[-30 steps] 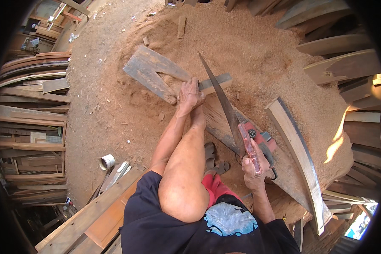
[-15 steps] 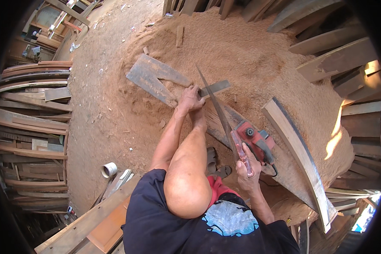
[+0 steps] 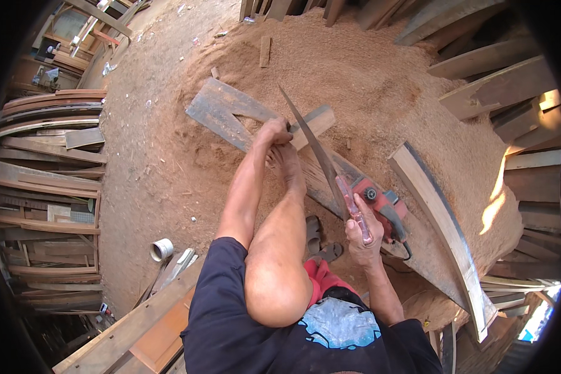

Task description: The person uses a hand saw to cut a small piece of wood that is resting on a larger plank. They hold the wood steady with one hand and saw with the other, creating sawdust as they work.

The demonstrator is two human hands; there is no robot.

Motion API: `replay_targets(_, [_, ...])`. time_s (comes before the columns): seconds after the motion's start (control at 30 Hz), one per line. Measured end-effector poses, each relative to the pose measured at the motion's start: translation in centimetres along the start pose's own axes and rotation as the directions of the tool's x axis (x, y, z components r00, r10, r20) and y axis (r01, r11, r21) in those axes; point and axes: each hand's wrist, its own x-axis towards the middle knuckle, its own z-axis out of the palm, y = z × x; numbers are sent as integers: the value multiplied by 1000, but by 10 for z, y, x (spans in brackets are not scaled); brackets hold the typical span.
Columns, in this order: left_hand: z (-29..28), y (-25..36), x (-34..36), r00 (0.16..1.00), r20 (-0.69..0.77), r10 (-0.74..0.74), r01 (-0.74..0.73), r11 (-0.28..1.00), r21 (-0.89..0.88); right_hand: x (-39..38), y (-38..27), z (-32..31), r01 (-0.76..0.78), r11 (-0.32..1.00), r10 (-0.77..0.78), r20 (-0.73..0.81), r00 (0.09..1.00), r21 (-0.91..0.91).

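My right hand (image 3: 363,235) is closed round the reddish translucent handle of a handsaw (image 3: 315,144). The long tapered blade points up and left, crossing beside a short wooden piece (image 3: 316,126). Bent over the near end of that piece, my left hand (image 3: 275,134) grips it, its fingertips partly hidden. My bare foot (image 3: 288,167) presses next to this hand, on a long wooden board (image 3: 352,168). Beyond the left hand lies a grey notched plank (image 3: 221,112) with a V-shaped opening.
A red electric planer (image 3: 380,209) rests on the board right of the saw. Farther right lies a curved timber (image 3: 436,218). Sawdust (image 3: 368,87) covers the ground. Stacked planks (image 3: 50,187) line the left, more timber (image 3: 498,87) the right. A white cup-like container (image 3: 161,250) sits lower left.
The short wooden piece has turned, showing a paler, broader face. My left hand has shifted slightly left with it. The saw's tip has swung a little left.
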Motion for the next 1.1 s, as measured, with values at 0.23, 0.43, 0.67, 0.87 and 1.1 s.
replay_targets(0.23, [28, 6, 10, 968, -230, -98, 92, 995, -35, 14, -4, 8, 31, 998, -30, 15, 999, -48])
replay_targets(0.43, [32, 11, -4, 931, -350, -101, 27, 977, -210, 16, 14, 2, -84, 996, 84, 7, 996, -10])
replay_targets(0.67, [59, 57, -25, 895, -446, -33, 107, 984, 142, 20, 18, -1, 19, 993, -19, 4, 1000, -120])
replay_targets(0.87, [65, 57, -22, 891, -449, 69, 12, 984, 176, 15, 19, 3, -93, 989, 97, 27, 995, -113])
replay_targets(1.1, [59, 46, -30, 838, -460, 294, -222, 953, 204, 20, 10, 3, -88, 992, 84, -46, 995, -92])
